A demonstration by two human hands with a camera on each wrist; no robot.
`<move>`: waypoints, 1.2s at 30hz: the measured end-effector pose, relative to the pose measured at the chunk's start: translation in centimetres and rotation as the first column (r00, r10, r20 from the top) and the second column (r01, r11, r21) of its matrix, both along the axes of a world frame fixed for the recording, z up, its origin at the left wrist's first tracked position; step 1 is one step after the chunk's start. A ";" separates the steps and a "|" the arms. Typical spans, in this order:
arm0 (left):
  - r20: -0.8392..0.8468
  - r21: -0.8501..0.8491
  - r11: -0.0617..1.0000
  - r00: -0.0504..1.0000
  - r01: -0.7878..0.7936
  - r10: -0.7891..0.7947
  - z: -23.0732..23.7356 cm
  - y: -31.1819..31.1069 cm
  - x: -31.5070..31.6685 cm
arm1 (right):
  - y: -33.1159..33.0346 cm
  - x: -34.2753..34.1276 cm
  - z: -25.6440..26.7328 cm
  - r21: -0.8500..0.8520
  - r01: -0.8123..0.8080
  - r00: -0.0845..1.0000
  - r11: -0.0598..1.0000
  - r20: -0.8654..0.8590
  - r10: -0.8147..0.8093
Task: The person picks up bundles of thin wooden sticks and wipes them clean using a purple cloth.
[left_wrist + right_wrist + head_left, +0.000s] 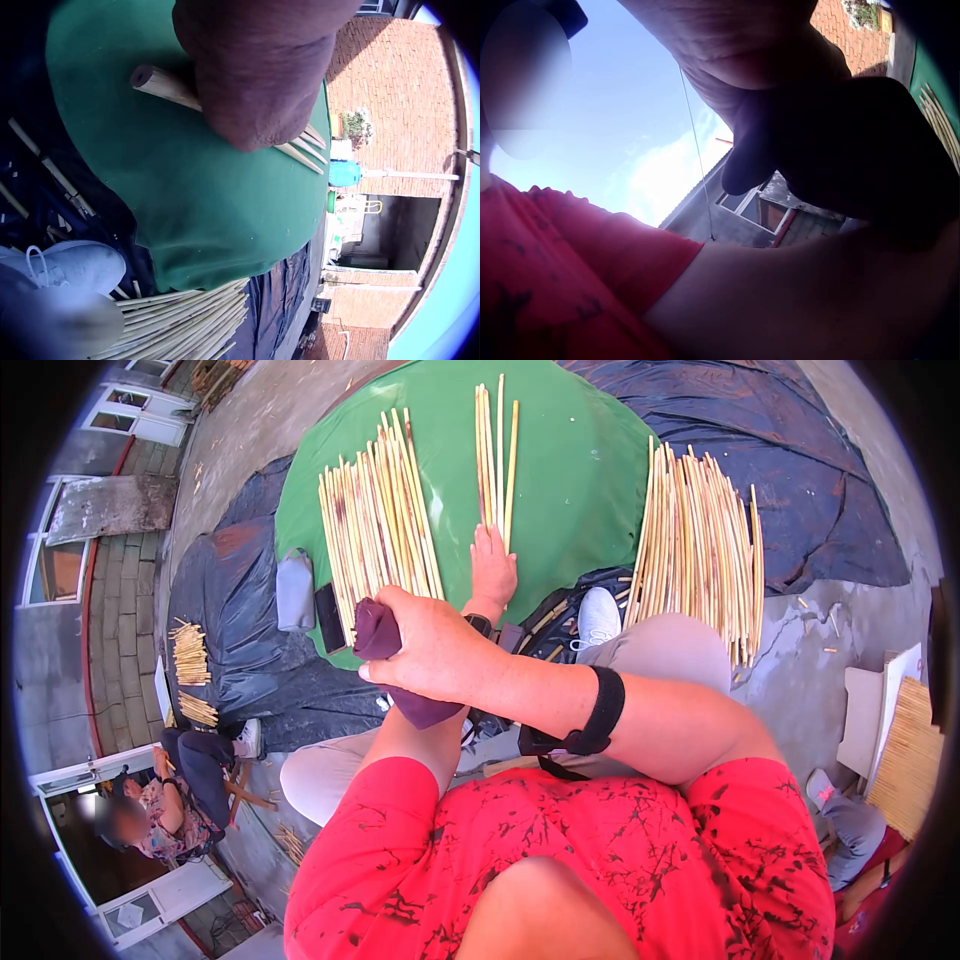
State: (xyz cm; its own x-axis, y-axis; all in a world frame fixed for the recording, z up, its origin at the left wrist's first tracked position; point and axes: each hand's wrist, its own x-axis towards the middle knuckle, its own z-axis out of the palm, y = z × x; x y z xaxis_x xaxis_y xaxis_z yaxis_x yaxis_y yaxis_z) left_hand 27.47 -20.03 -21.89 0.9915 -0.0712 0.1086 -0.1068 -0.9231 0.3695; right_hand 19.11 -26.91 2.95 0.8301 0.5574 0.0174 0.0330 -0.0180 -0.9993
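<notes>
On the green cloth (570,470) lie several thin pale reed sticks (499,450), seen also in the left wrist view (169,88). My left hand (492,572) rests over their lower ends with its fingers extended forward. One stick's cut end sticks out beneath the palm. My right arm crosses over the left one. With its fingers curled, my right hand (440,645) grips a dark maroon cloth (376,630) at the left forearm. In the right wrist view this cloth (840,150) is a dark shape below the palm, and part of it is hidden by the hand.
Rows of sticks lie to the left (375,510) and right (695,540). A black phone-like slab (329,617) and a grey pouch (295,590) sit at the cloth's left edge. My shoe (598,617) is beside the right row. Another person (170,800) sits far left near small stick piles.
</notes>
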 end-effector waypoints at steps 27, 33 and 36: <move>0.034 0.053 0.991 0.992 0.123 -0.124 2.9 3.0 -5.7 | 0.7 -2.9 0.1 0.129 -0.283 0.923 0.950 0.305 0.234; 0.047 0.019 0.995 0.994 0.102 -0.103 2.4 2.0 -2.3 | 0.7 -2.0 0.0 0.113 -0.203 0.939 0.973 0.304 0.161; 0.013 -0.027 0.997 0.997 0.078 -0.078 1.7 1.8 -1.0 | 0.2 -1.5 0.1 0.082 -0.205 0.943 0.975 0.284 0.174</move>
